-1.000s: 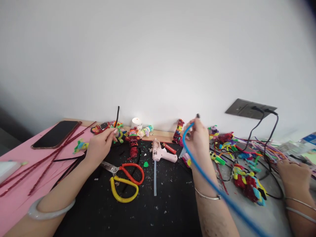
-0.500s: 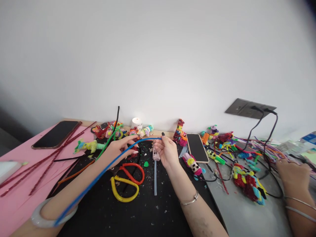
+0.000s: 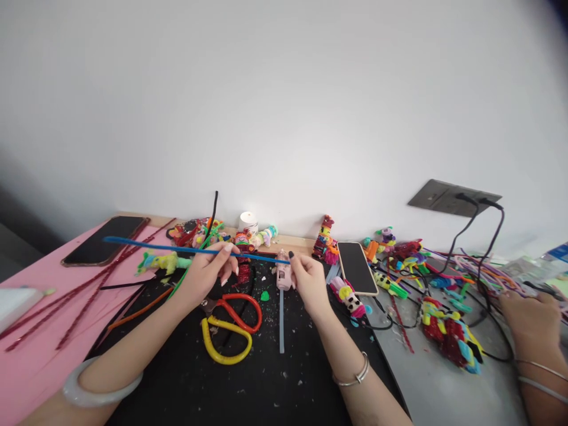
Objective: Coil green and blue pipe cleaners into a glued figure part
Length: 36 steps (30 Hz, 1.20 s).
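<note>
A long blue pipe cleaner (image 3: 160,246) stretches level above the black mat, from over the pink sheet to the middle. My left hand (image 3: 207,273) pinches it near its middle. My right hand (image 3: 306,277) pinches its right end, just in front of the pink glue gun (image 3: 283,276). Below the hands lie red-and-yellow scissors (image 3: 228,326).
A phone (image 3: 104,239) and dark red pipe cleaners (image 3: 73,296) lie on the pink sheet (image 3: 35,355). Small pipe-cleaner figures (image 3: 323,239) line the wall. A second phone (image 3: 356,267), cables and loose pipe cleaners crowd the right. Another person's hand (image 3: 530,313) rests far right.
The blue pipe cleaner swung from the right side across to the left and now lies level. My right hand came in from the right. My left hand took hold of the strand.
</note>
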Available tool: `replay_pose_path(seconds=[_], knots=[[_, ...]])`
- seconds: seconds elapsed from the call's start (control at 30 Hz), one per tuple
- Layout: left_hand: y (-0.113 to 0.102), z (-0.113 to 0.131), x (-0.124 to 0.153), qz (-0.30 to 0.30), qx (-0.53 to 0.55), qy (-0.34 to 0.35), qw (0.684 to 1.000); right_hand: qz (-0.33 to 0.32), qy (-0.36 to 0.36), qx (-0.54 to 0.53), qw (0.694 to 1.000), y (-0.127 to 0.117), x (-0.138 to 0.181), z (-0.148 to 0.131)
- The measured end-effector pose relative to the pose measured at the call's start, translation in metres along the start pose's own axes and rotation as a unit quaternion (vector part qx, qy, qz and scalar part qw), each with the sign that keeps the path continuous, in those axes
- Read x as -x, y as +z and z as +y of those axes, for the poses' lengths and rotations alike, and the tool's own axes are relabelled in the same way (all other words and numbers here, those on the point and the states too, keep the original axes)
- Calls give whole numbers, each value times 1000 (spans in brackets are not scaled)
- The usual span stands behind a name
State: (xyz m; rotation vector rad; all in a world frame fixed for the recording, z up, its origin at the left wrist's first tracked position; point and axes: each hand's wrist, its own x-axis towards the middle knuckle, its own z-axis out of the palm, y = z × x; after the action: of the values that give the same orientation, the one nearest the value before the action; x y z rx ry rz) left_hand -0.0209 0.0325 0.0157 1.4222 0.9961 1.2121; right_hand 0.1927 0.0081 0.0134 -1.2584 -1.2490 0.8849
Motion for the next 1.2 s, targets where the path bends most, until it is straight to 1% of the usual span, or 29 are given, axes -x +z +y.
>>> replay_pose_path(seconds=[0.07,0.13,0.2,0.23,0.27,0.33,0.37,0.4,0.43,0.47,0.53,0.57,0.63,0.73,0.8,0.83,0.87,0.9,0.93,1.0,1.03,1.1,1.13,1.2], knots=[[0,-1,-2,39,36,-9,999,31,-5,-50,998,-7,0,0],[2,0,-1,52,69,-28,996,27,1,-122,992,-8,1,1],[7,2,1,33,92,-55,994,-22,12,-167,986,-3,5,2],[11,3,3,19,100,-69,992,-53,14,-174,983,1,8,3],[14,4,6,-7,107,-89,990,-86,17,-172,981,6,12,3],[20,4,10,-54,123,-122,983,-144,21,-131,981,16,20,1],[21,3,11,-74,126,-130,981,-153,12,-97,983,19,25,0],[22,2,12,-80,129,-129,980,-151,-2,-58,987,22,29,-2],[22,1,11,-73,131,-120,981,-143,-22,-18,989,23,32,-5],[20,0,10,-52,134,-103,984,-144,-50,24,988,24,35,-8],[16,-3,7,16,140,-68,988,-149,-114,78,979,23,40,-13],[13,-4,5,49,141,-60,987,-156,-132,93,975,23,42,-15],[8,-5,1,86,140,-61,985,-186,-147,117,964,21,45,-17],[4,-5,-1,87,139,-74,984,-256,-143,141,945,18,46,-17],[3,-4,-1,72,141,-75,985,-281,-137,148,938,11,43,-15],[3,-2,-1,63,138,-72,986,-276,-132,156,939,6,40,-14],[3,0,0,54,131,-69,987,-251,-133,170,943,0,35,-13],[2,2,1,44,122,-67,989,-215,-138,196,947,-7,31,-11],[2,4,1,31,113,-69,991,-165,-147,237,946,-13,27,-9],[2,5,2,0,97,-83,992,-103,-160,347,919,-24,20,-2],[2,5,2,-19,87,-95,991,-90,-150,396,901,-28,18,2],[4,3,4,-60,56,-119,990,-71,-109,475,870,-29,18,11],[5,2,5,-81,33,-129,988,-64,-93,503,857,-28,19,15],[10,-2,7,-119,-18,-141,983,-52,-75,535,840,-24,20,23]])
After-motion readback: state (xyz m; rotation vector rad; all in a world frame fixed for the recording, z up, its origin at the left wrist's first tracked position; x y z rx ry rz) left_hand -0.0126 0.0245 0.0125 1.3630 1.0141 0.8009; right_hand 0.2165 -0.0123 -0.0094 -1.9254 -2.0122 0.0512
